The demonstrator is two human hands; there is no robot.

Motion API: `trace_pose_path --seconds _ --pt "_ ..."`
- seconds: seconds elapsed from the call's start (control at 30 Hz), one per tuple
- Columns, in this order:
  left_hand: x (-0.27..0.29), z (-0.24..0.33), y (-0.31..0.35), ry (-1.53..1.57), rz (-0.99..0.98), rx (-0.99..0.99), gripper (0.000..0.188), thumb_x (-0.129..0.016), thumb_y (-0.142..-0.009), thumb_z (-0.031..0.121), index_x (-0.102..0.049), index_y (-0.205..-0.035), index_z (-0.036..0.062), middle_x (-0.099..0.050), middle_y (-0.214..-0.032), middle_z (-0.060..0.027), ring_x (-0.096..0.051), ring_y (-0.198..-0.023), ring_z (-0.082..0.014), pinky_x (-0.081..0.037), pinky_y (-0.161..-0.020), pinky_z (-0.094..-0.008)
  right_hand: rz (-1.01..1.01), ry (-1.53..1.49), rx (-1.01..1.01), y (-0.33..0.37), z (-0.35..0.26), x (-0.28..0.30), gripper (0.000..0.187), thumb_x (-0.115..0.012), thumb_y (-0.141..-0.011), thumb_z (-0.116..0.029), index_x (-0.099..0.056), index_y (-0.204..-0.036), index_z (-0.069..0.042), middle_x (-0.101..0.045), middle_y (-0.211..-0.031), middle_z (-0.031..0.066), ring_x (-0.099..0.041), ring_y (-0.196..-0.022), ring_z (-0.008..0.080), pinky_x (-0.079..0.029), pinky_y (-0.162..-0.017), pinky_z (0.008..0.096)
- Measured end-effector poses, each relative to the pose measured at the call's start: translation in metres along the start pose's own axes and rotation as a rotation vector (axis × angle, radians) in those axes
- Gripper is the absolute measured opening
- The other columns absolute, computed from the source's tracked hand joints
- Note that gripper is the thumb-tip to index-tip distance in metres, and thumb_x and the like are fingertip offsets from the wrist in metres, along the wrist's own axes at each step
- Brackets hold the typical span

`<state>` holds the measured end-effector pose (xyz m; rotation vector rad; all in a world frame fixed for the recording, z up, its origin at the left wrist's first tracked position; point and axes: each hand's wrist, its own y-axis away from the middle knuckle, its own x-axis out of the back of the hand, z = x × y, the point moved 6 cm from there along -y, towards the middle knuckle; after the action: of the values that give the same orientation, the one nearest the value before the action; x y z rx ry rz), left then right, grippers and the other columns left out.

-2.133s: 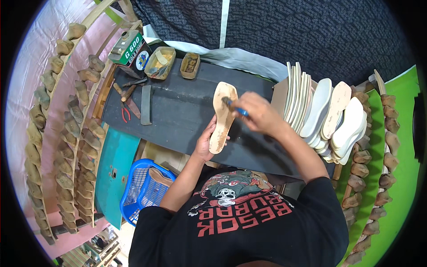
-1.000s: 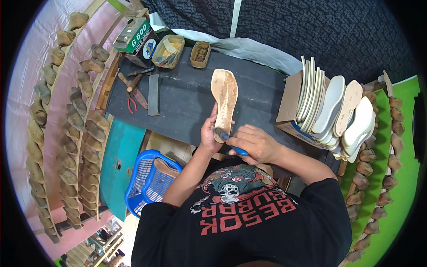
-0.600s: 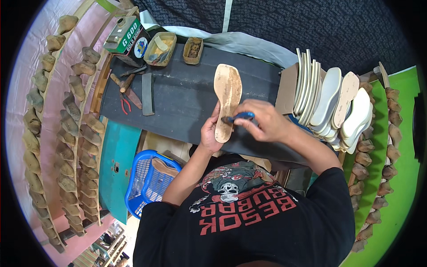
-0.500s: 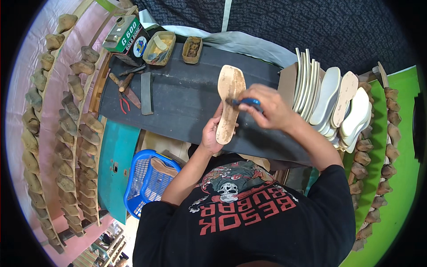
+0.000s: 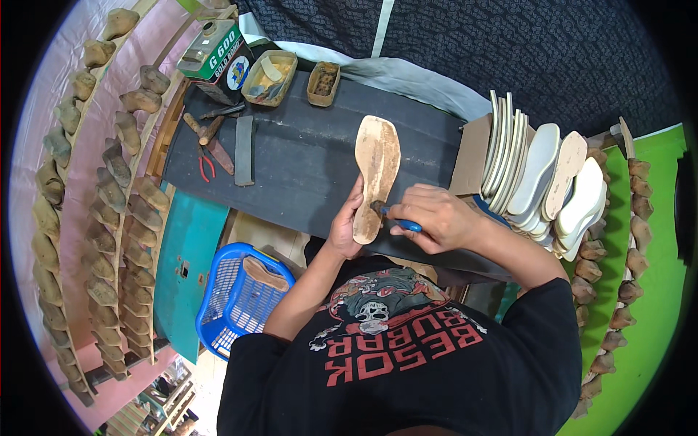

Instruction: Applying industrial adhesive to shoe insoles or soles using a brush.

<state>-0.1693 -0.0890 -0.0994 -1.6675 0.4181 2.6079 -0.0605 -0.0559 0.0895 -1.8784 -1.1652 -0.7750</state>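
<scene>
My left hand (image 5: 346,227) grips a tan shoe insole (image 5: 378,149) by the edge of its narrow end, with the broad end pointing away from me. Brownish, patchy stains cover part of its face. In my right hand (image 5: 442,216), closed fingers hold a blue-handled brush (image 5: 408,225). The brush's dark head rests on the insole's lower half, close to my left thumb. Both hands are over the near edge of the dark worktable (image 5: 313,160).
Pincers (image 5: 206,166), a flat grey bar (image 5: 245,149), a metal can (image 5: 218,62) and two small tubs (image 5: 269,78) (image 5: 323,83) sit at the left. Stacked insoles (image 5: 534,171) stand at the right. A blue basket (image 5: 240,320) holds a brown insole (image 5: 265,276). Shoe lasts (image 5: 110,182) line side racks.
My right hand has moved the brush down the insole toward its narrow end, nearer to me. The insole, still in my left hand, sits slightly lower in the view.
</scene>
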Motion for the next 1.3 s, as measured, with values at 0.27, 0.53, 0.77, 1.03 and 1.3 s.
trace_pose_path --seconds 0.27,0.53,0.77,1.03,1.3 --pt "0.004 -0.006 -0.001 -0.127 -0.160 0.066 0.068 -0.041 -0.104 0.028 -0.014 -0.166 0.0178 -0.053 -0.148 -0.0085 -0.068 -0.100 -0.0206 -0.060 -0.079 -0.0320 0.226 0.013 -0.113 0.001 0.029 0.035 0.015 -0.071 -0.090 -0.009 -0.063 -0.099 -0.001 -0.066 -0.085 0.0148 -0.066 -0.076 0.0344 -0.053 -0.071 0.0412" --pt "-0.002 -0.013 0.002 -0.160 -0.135 0.069 0.068 -0.041 -0.104 0.029 -0.013 -0.166 0.0207 -0.052 -0.148 -0.0104 -0.070 -0.098 -0.0247 -0.062 -0.076 -0.0354 0.435 0.123 -0.226 0.016 0.036 0.040 0.014 -0.074 -0.091 -0.011 -0.065 -0.096 -0.002 -0.067 -0.078 0.0116 -0.066 -0.060 0.0266 -0.052 -0.057 0.0347" --pt "-0.017 -0.008 -0.001 -0.151 -0.124 0.006 0.070 -0.042 -0.105 0.030 -0.010 -0.166 0.0171 -0.052 -0.147 -0.0094 -0.067 -0.101 -0.0191 -0.059 -0.082 -0.0307 0.297 0.149 -0.135 0.017 0.001 0.011 0.018 -0.076 -0.086 -0.010 -0.064 -0.095 0.000 -0.065 -0.072 0.0125 -0.067 -0.061 0.0301 -0.054 -0.056 0.0394" --pt "-0.011 -0.012 -0.002 -0.195 -0.167 0.026 0.069 -0.040 -0.105 0.029 -0.009 -0.166 0.0192 -0.048 -0.152 -0.0101 -0.068 -0.106 -0.0239 -0.062 -0.079 -0.0348 0.418 0.256 -0.219 0.020 0.017 0.036 0.015 -0.077 -0.087 -0.011 -0.065 -0.092 -0.004 -0.069 -0.075 0.0107 -0.069 -0.060 0.0259 -0.055 -0.056 0.0358" --pt "-0.007 -0.020 -0.001 -0.206 -0.171 0.053 0.070 -0.040 -0.104 0.030 -0.010 -0.166 0.0175 -0.049 -0.151 -0.0102 -0.068 -0.103 -0.0239 -0.061 -0.077 -0.0334 0.428 0.353 -0.119 0.021 0.015 0.034 0.017 -0.077 -0.087 -0.010 -0.064 -0.092 0.000 -0.067 -0.073 0.0110 -0.068 -0.060 0.0268 -0.055 -0.055 0.0362"
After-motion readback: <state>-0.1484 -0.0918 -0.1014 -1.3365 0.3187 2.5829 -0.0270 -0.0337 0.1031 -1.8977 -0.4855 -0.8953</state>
